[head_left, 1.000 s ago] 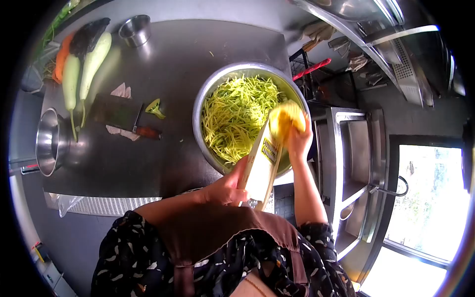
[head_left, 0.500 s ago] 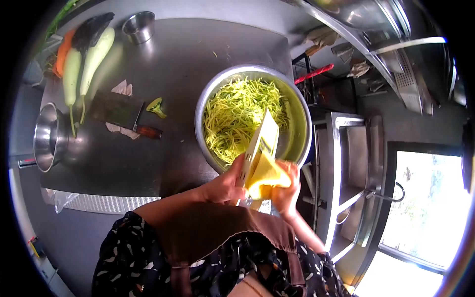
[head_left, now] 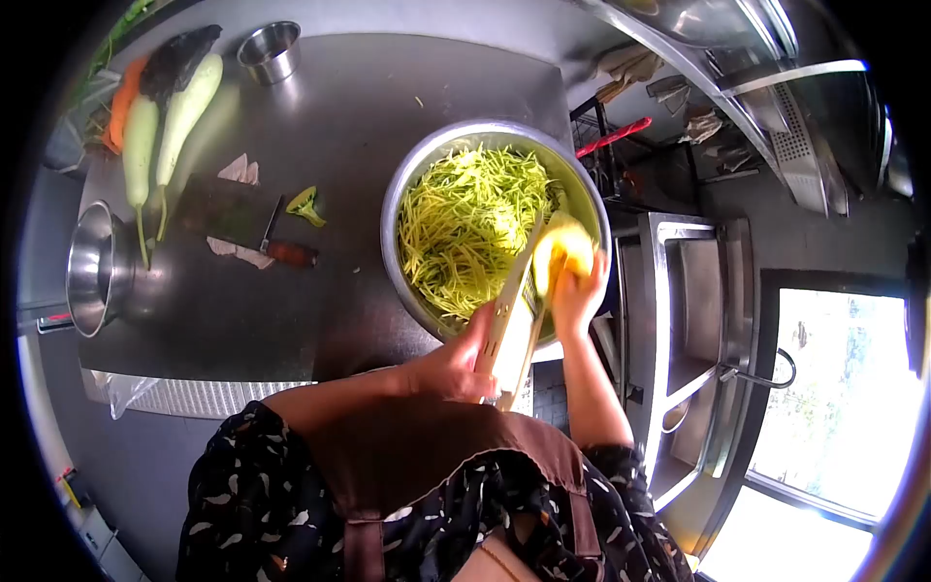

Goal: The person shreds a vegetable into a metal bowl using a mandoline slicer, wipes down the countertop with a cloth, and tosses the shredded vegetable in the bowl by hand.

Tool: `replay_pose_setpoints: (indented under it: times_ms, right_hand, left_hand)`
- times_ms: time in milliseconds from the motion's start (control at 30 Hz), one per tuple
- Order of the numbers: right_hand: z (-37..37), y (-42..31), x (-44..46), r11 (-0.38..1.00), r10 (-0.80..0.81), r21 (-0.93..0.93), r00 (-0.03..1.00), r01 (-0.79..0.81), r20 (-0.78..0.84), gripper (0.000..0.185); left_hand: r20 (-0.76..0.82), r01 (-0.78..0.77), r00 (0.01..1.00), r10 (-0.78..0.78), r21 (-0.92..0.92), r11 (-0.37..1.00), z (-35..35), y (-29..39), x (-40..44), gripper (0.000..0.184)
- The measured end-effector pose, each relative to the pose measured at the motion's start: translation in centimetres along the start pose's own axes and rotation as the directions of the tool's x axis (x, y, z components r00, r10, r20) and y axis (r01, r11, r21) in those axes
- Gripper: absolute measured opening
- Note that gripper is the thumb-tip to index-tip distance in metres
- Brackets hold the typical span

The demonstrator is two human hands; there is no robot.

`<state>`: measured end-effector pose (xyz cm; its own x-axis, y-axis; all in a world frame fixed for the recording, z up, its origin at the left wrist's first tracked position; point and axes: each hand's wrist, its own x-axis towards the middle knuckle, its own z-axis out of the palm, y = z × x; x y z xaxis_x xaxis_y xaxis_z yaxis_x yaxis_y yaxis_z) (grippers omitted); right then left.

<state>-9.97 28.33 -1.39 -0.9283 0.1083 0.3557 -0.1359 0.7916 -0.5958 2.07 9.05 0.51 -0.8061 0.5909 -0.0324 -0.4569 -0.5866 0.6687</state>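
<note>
- The right hand (head_left: 582, 296) is back at the grater's far end; half a second ago it was low on the board, near the apron (head_left: 417, 448).
- Its fingers are clamped around the yellow piece (head_left: 566, 244), which is now over the right side of the steel bowl (head_left: 391, 228); blur hides whether it touches the blade.
- The left hand (head_left: 448, 367) keeps its fingers clamped on the lower part of the grater (head_left: 517, 332), whose far end leans over the bowl.
- This return looks like one shredding stroke in a back-and-forth run.
- The heap of shreds (head_left: 467, 223) shows no clear growth; the cleaver (head_left: 231, 210) lies unmoved on the counter (head_left: 349, 116).
</note>
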Motion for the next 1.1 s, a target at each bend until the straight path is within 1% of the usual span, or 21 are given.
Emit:
replay_pose_setpoints:
  times_ms: [33,100,167,200,233,333,433,500,533,633,667,700,733,767,833,867,900,933,967,1067,1100]
  right_hand:
    - [1.0,1.1,1.5,0.993,0.058,-0.095,0.997,-0.063,-0.052,0.036]
    - [0.3,2.8,1.1,0.989,0.138,0.049,0.990,-0.137,-0.012,0.033]
    - [-4.1,-1.4,-3.0,0.901,0.218,0.323,0.946,-0.290,0.240,0.031]
    - [-4.7,0.0,-5.4,0.960,-0.139,0.269,0.970,0.082,0.201,0.033]
    - [-6.6,-2.7,-6.7,0.923,-0.378,0.015,0.894,0.386,0.243,0.038]
    - [-2.5,-1.0,-3.3,0.981,-0.007,0.193,0.998,-0.007,0.069,0.040]
    - [1.4,1.6,2.2,0.999,0.025,-0.021,0.997,-0.027,-0.069,0.035]
    - [-0.7,2.4,0.4,0.940,0.213,0.251,0.972,-0.232,0.099,0.033]
    - [-2.6,1.8,-2.0,0.945,0.160,0.257,0.971,-0.202,0.175,0.032]
    - [-5.6,-2.1,-6.7,0.933,-0.357,0.010,0.922,0.360,0.151,0.032]
    - [-3.8,-0.5,-5.4,0.961,-0.257,0.112,0.966,0.252,0.028,0.031]
    - [-2.6,-0.6,-3.0,0.967,0.047,0.249,0.998,-0.053,0.027,0.031]
    - [-0.6,1.2,-0.5,0.997,0.006,0.075,0.997,0.000,-0.077,0.032]
    - [0.6,1.9,2.2,0.987,0.159,-0.030,0.986,-0.161,-0.054,0.034]
    - [-0.8,1.5,1.9,0.959,0.261,0.104,0.964,-0.264,0.043,0.034]
    - [-2.6,0.8,-0.2,0.881,0.339,0.261,0.910,-0.396,0.238,0.037]
    - [-4.2,-0.9,-3.0,0.868,0.329,0.289,0.904,-0.403,0.273,0.038]
    - [-5.1,0.3,-6.3,0.968,-0.110,0.242,0.974,0.060,0.197,0.038]
    - [-6.6,-2.7,-8.2,0.967,-0.229,0.161,0.947,0.196,0.225,0.033]
    - [-3.0,0.1,-5.0,0.943,0.119,0.300,0.989,-0.141,0.093,0.039]
    - [-0.7,1.8,-2.0,0.996,0.023,0.092,1.000,-0.022,-0.018,0.040]
  left_hand:
    - [0.003,0.001,1.000,-0.001,0.007,1.000,-0.3,-0.7,0.1,0.109]
    - [0.074,-0.119,0.990,0.116,0.042,0.992,-0.9,-1.5,0.3,0.107]
    - [0.061,-0.148,0.988,0.144,0.057,0.987,-0.6,-0.6,0.2,0.108]
    - [0.014,-0.073,0.997,0.073,-0.003,0.997,-0.3,0.5,0.2,0.109]
    - [-0.027,0.000,1.000,-0.002,-0.067,0.998,-0.2,1.1,0.4,0.110]
    - [0.001,-0.051,0.999,0.051,-0.040,0.998,0.1,0.1,0.6,0.108]
    - [0.017,-0.040,0.999,0.040,0.011,0.999,-0.3,-0.8,0.4,0.108]
    - [0.046,-0.066,0.997,0.064,0.048,0.997,-0.3,-0.2,0.3,0.108]
    - [-0.006,-0.030,1.000,0.029,-0.037,0.999,0.5,1.1,0.1,0.108]
    - [-0.041,-0.003,0.999,0.000,-0.087,0.996,0.3,1.8,0.7,0.108]
    - [-0.015,0.031,0.999,-0.032,-0.061,0.998,0.2,1.3,0.6,0.107]
    - [0.017,0.063,0.998,-0.062,-0.031,0.998,0.2,0.5,0.6,0.107]
    - [0.051,0.010,0.999,-0.009,-0.023,1.000,-0.2,-0.6,0.7,0.105]
    - [0.060,0.019,0.998,-0.018,-0.016,1.000,0.0,-1.2,0.6,0.105]
    - [0.048,-0.094,0.995,0.091,0.068,0.993,0.0,-1.1,0.8,0.105]
    - [0.058,-0.069,0.996,0.063,0.098,0.993,-0.3,-0.6,0.8,0.108]
    - [0.059,-0.071,0.996,0.066,0.089,0.994,-0.2,-0.1,0.5,0.108]
    - [0.027,-0.037,0.999,0.036,0.042,0.998,-0.1,0.5,0.3,0.109]
    - [-0.009,-0.009,1.000,0.009,-0.003,1.000,-0.2,0.9,0.3,0.110]
    - [0.053,-0.018,0.998,0.018,-0.001,1.000,0.6,0.7,0.2,0.113]
    - [0.081,-0.057,0.995,0.054,0.034,0.998,0.3,0.0,0.5,0.113]
